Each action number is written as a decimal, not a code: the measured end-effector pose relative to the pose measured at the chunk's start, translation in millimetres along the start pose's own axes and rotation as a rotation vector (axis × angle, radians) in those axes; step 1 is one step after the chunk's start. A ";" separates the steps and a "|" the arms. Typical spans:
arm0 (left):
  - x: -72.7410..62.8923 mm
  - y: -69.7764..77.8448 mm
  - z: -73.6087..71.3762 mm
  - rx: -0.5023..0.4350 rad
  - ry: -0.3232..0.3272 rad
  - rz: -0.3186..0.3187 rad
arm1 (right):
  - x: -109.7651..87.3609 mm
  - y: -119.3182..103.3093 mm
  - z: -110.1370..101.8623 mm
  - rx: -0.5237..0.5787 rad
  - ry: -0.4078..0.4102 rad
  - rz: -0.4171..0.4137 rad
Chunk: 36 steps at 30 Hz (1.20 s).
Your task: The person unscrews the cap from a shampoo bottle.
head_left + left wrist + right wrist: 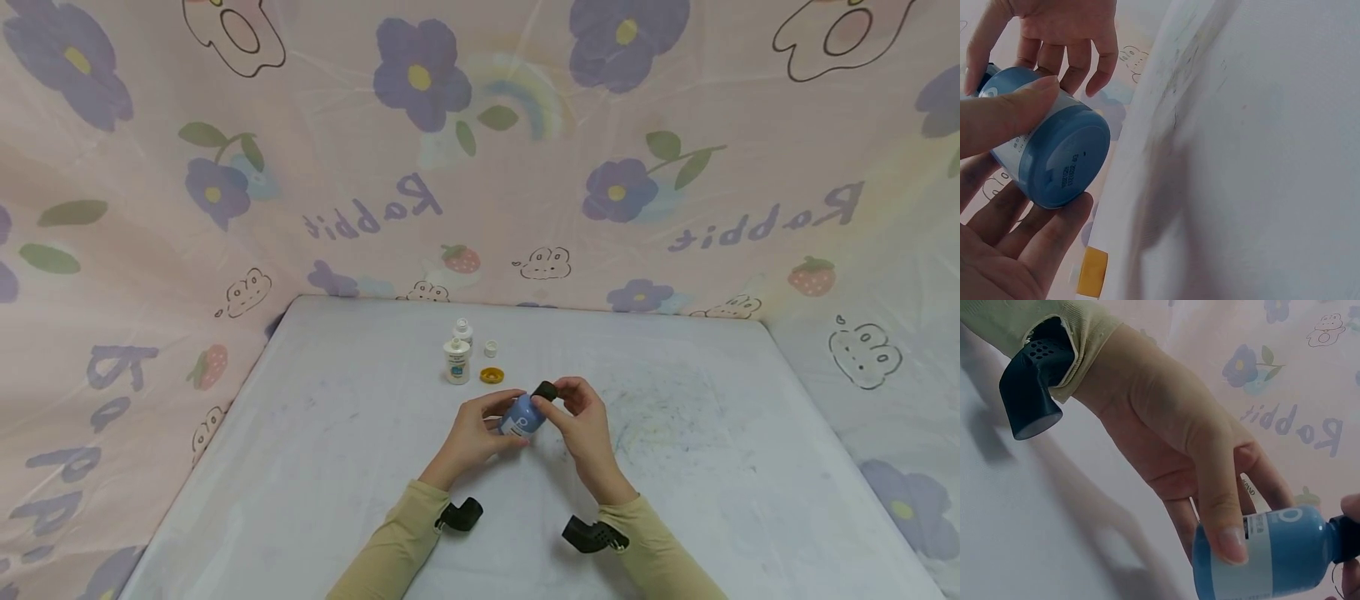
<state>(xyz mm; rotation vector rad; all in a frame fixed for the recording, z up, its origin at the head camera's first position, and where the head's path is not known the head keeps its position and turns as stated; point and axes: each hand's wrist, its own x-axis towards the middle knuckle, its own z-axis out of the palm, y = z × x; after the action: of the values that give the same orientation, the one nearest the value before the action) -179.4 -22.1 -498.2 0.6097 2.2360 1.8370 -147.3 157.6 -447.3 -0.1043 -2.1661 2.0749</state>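
A blue bottle (522,417) with a pale label and a black cap (545,390) is held tilted above the table, its cap toward the upper right. My left hand (474,433) grips the bottle's body; in the left wrist view, the thumb lies across the label and the fingers support the other side. The bottle's blue base (1069,159) faces that camera, with small print on it. With thumb and forefinger my right hand (587,429) pinches the black cap. Only its fingertips (1352,507) show at the right edge of the right wrist view.
Behind the hands stand a white bottle (457,363) and a second white bottle (462,331). Near them lie a small white cap (491,348) and a yellow cap (492,376). A patterned cloth (510,192) hangs round the white table (300,467).
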 end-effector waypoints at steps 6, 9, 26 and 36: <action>-0.6 -0.8 0.5 0.016 0.002 -0.001 | -2.4 -4.1 0.0 -0.024 -0.022 -0.007; -1.0 -1.8 0.7 0.016 0.004 -0.001 | -3.4 -5.2 -0.5 -0.031 -0.035 0.001; -0.9 -4.9 1.0 0.024 0.007 0.027 | 4.9 23.9 -11.6 -0.016 -0.083 -0.047; -0.4 -3.3 0.9 0.021 0.006 0.011 | 3.4 14.7 -11.7 0.021 -0.104 -0.038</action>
<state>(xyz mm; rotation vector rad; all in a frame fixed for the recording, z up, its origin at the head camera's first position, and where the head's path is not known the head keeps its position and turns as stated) -179.3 -22.0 -501.6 0.6216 2.2636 1.8245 -149.6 170.3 -461.4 0.0481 -2.1849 2.1263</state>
